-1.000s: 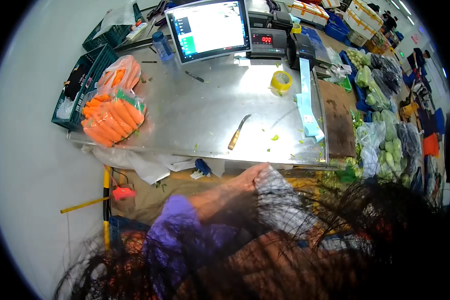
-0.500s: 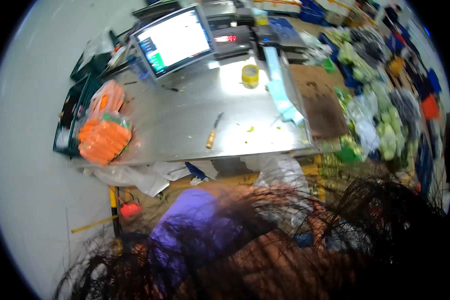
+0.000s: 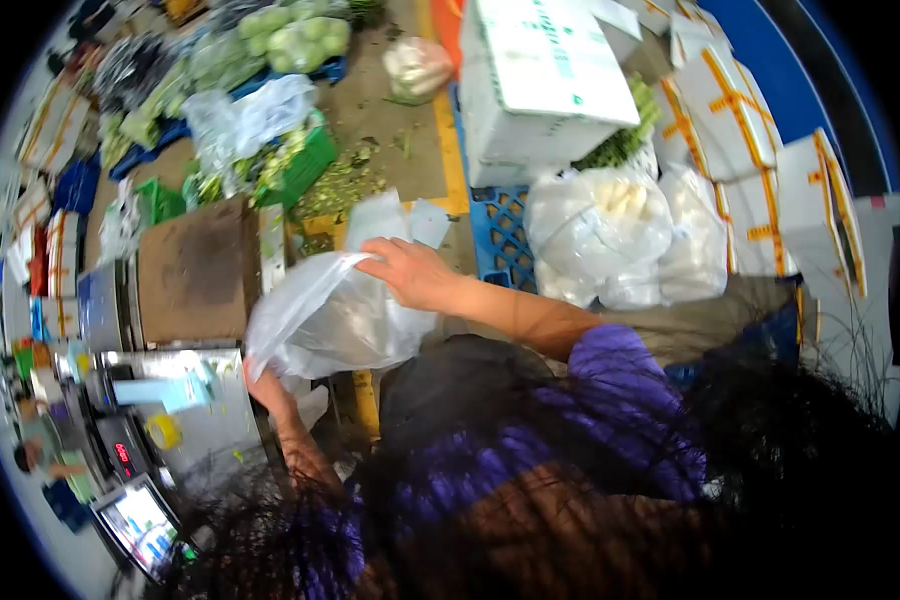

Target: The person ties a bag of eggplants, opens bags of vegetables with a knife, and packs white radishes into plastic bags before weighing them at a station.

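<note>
Left of the frame's centre, I see the right hand (image 3: 412, 274) pinching the rim of a filmy, translucent white plastic bag (image 3: 320, 325), loose and crinkled; the left hand (image 3: 268, 390) grips its lower-left edge.

Held bag (image 3: 340, 330): thin plastic, glossy, creased
Tabletop (image 3: 213, 432): smooth, shiny metal
Brown board (image 3: 195, 268): matt, rough-looking
Pallet (image 3: 502, 238): hard plastic
Sleeve (image 3: 635, 400): matt cloth

A thin, translucent plastic bag (image 3: 342, 322) hangs spread wide, creased
</note>
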A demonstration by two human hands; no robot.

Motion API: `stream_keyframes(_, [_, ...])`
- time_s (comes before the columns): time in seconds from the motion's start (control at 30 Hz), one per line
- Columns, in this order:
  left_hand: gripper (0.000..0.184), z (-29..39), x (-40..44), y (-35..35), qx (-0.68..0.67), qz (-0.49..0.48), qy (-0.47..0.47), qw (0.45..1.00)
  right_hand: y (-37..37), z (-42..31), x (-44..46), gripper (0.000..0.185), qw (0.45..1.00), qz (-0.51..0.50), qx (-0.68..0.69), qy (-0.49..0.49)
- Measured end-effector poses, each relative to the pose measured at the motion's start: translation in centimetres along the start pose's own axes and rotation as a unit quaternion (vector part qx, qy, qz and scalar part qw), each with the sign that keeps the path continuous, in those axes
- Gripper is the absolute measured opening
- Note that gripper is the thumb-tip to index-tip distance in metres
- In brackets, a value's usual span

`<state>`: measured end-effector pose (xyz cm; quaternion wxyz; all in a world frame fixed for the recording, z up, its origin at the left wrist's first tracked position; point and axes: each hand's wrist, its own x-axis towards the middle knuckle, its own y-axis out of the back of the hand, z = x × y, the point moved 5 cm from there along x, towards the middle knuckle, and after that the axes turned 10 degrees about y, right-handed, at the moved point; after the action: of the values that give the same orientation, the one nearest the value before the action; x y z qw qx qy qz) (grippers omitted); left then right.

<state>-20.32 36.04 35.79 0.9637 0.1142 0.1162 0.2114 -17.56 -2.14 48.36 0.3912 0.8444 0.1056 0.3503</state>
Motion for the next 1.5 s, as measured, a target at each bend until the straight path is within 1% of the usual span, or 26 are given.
stream_keyframes(0.03, [0.024, 4.7, -2.0, -2.8, 0.031, 0.038, -0.083, 0.995, 1.4, 0.5, -1.5, 0.042, 0.996, 0.088, 0.008, 0.002])
stream_keyframes(0.07, [0.027, 6.5, -3.0, -4.9, 0.024, 0.041, -0.09, 0.995, 3.4, 0.9, -2.3, 0.04, 0.984, 0.175, 0.01, 0.012])
stream_keyframes(0.13, [0.028, 5.1, -3.6, -10.4, 0.107, -0.139, -0.1, 0.979, 1.6, 5.3, -6.7, 0.037, 0.994, 0.092, 0.014, -0.061])
stream_keyframes(0.17, [0.028, 3.3, -4.1, -12.7, 0.161, -0.235, -0.072, 0.956, -0.3, 7.5, -9.5, 0.035, 0.993, 0.054, 0.024, -0.1])
stream_keyframes(0.2, [0.029, 0.6, -3.6, -13.9, 0.211, -0.321, 0.009, 0.923, -4.3, 9.8, -11.1, 0.034, 0.97, -0.111, 0.094, -0.194])
stream_keyframes(0.23, [0.029, -1.6, -4.2, -15.4, 0.238, -0.398, 0.089, 0.881, -6.6, 11.3, -15.5, 0.032, 0.909, -0.261, 0.161, -0.281])
stream_keyframes(0.3, [0.029, -4.2, -5.3, -18.0, 0.26, -0.506, 0.247, 0.785, -9.3, 13.2, -22.9, 0.036, 0.843, -0.32, 0.237, -0.362])
stream_keyframes(0.37, [0.03, -4.7, -4.6, -20.9, 0.21, -0.552, 0.369, 0.718, -7.5, 14.8, -25.9, 0.038, 0.85, -0.201, 0.274, -0.404])
stream_keyframes(0.43, [0.031, -4.0, -3.7, -24.5, 0.155, -0.558, 0.47, 0.667, -3.6, 18.2, -29.7, 0.036, 0.857, -0.072, 0.197, -0.471])
stream_keyframes(0.47, [0.031, -3.6, -2.7, -26.4, 0.118, -0.55, 0.5, 0.658, -2.3, 19.9, -31.4, 0.032, 0.809, 0.071, 0.255, -0.525])
stream_keyframes(0.5, [0.031, -2.8, -2.0, -28.4, 0.071, -0.543, 0.519, 0.656, -0.9, 21.5, -33.0, 0.029, 0.738, 0.218, 0.305, -0.562])
stream_keyframes(0.57, [0.033, 0.0, -1.3, -32.4, -0.06, -0.533, 0.506, 0.676, 2.8, 24.1, -34.3, 0.027, 0.654, 0.267, 0.231, -0.669])
stream_keyframes(0.63, [0.038, 2.5, -1.1, -35.2, -0.165, -0.538, 0.495, 0.662, 4.9, 25.9, -36.8, 0.034, 0.535, 0.416, 0.314, -0.664])
stream_keyframes(0.73, [0.045, 5.3, -3.3, -39.3, -0.228, -0.576, 0.463, 0.634, 9.3, 28.8, -40.8, 0.042, 0.511, 0.502, 0.365, -0.594])
stream_keyframes(0.83, [0.048, 5.5, -7.2, -41.8, -0.211, -0.59, 0.467, 0.624, 13.0, 31.8, -45.3, 0.045, 0.471, 0.532, 0.28, -0.646])
stream_keyframes(0.87, [0.048, 4.9, -8.7, -42.3, -0.196, -0.589, 0.476, 0.623, 13.6, 32.9, -46.9, 0.045, 0.461, 0.529, 0.252, -0.667])
stream_keyframes(0.97, [0.047, 2.2, -11.2, -43.5, -0.125, -0.517, 0.519, 0.669, 14.0, 40.2, -51.2, 0.052, 0.447, 0.513, 0.14, -0.719])
stream_keyframes(1.07, [0.048, 0.5, -16.7, -45.7, -0.009, -0.547, 0.368, 0.752, 13.2, 47.5, -59.9, 0.059, 0.457, 0.45, 0.041, -0.766])
stream_keyframes(1.13, [0.049, -2.6, -19.8, -46.6, -0.054, -0.489, 0.435, 0.754, 13.1, 50.4, -62.6, 0.064, 0.438, 0.372, -0.085, -0.814])
stream_keyframes(1.17, [0.05, -3.5, -21.5, -47.6, -0.077, -0.457, 0.465, 0.754, 12.7, 51.4, -63.8, 0.065, 0.43, 0.377, -0.111, -0.813])
stream_keyframes(1.2, [0.051, -3.7, -23.1, -48.0, -0.055, -0.438, 0.461, 0.77, 12.0, 52.2, -64.9, 0.066, 0.422, 0.379, -0.135, -0.812])
stream_keyframes(1.27, [0.053, -5.0, -24.9, -49.6, -0.077, -0.448, 0.458, 0.764, 10.6, 52.9, -66.6, 0.066, 0.411, 0.395, -0.212, -0.794])
stream_keyframes(1.37, [0.054, -6.6, -26.7, -53.1, -0.114, -0.465, 0.426, 0.768, 10.2, 52.9, -66.3, 0.065, 0.457, 0.306, -0.357, -0.755])
stream_keyframes(1.4, [0.058, -5.0, -27.3, -54.8, -0.098, -0.427, 0.461, 0.772, 10.5, 52.4, -65.6, 0.063, 0.487, 0.282, -0.374, -0.737])
stream_keyframes(1.43, [0.061, -8.6, -26.1, -53.6, -0.057, -0.39, 0.519, 0.758, 10.6, 52.1, -65.3, 0.063, 0.482, 0.249, -0.329, -0.773])
stream_keyframes(1.5, [0.067, -10.3, -25.0, -53.3, -0.064, -0.38, 0.528, 0.757, 10.5, 51.6, -64.3, 0.064, 0.473, 0.176, -0.235, -0.831])
